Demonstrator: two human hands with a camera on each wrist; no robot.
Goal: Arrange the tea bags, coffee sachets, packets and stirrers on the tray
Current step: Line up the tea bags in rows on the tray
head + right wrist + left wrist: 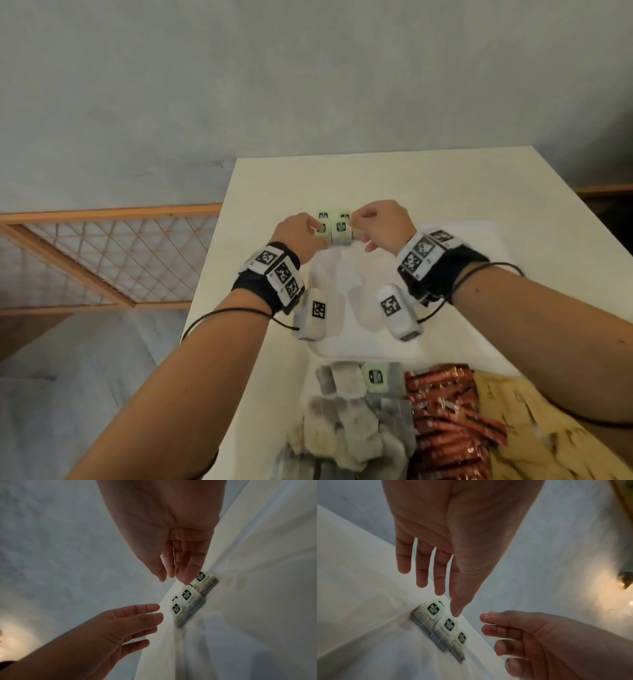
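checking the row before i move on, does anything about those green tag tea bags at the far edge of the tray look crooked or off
Slightly. The tea bags stand in a tidy row at the tray's far edge, but one loose green tag pokes out behind the row instead of lying on its bag. Nothing looks spilled or torn.

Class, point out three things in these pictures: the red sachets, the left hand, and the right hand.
Red sachets (442, 401), head view, top of pile.
Left hand (301, 233), head view, back of hand.
Right hand (383, 222), head view, back of hand.
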